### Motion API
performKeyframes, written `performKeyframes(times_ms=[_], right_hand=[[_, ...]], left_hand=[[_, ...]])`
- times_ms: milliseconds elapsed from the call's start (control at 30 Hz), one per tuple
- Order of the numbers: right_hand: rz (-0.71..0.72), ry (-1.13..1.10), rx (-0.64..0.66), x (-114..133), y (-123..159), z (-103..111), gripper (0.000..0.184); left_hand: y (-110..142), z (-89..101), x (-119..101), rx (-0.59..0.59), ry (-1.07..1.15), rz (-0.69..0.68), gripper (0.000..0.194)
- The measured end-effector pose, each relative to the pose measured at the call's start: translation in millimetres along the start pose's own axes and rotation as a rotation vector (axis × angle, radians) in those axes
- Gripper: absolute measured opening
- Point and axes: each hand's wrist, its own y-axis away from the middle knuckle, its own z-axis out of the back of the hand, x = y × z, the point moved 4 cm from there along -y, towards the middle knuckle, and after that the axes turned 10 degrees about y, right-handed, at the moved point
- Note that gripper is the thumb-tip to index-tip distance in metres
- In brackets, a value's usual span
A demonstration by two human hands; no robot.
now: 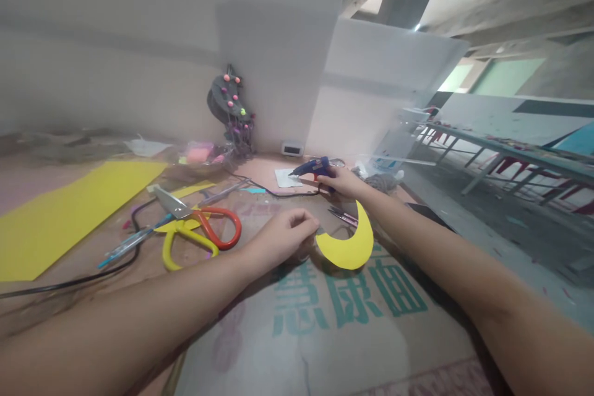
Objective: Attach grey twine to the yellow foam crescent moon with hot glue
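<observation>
My right hand (344, 183) is wrapped round the handle of a blue hot glue gun (312, 167). Its nozzle points left, just over a small white sheet (286, 178). Closer to me, my left hand (290, 232) is closed in a pinch at one tip of a yellow crescent moon cutout (351, 250). The fingertips hide that tip's end. Behind the crescent lie small thread snips (342, 216), partly covered by it. Left of my left hand rest scissors (185, 213) with one red and one yellow handle loop.
A large yellow sheet (78, 210) lies at the left, near a black cord (69, 284) and a blue pen (134, 241). A grey crescent decoration with coloured beads (227, 99) leans at the back wall. Printed sacking (241, 346) covers the front.
</observation>
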Motion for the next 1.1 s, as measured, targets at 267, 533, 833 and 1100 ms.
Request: performKeyframes(times_ms=[267,533,833,1100], right_hand=[[0.081,0.014,-0.200,5,55,34,0.041],[0.264,-0.170,-0.579,30,141,55,0.011],[0.451,0.106,0.024,76,158,-1,0.027],[0.633,0.036,0.157,93,170,0,0.018]], left_hand=[[0,7.3,-3,-0.077,-0.077,-0.055,0.024],[-5,15.3,-4,-0.163,-0.091,-0.166,0.028],[0,15.2,-11,-0.184,-0.133,-0.169,0.023],[-4,17.0,-7,-0.193,-0.206,-0.222,0.020]])
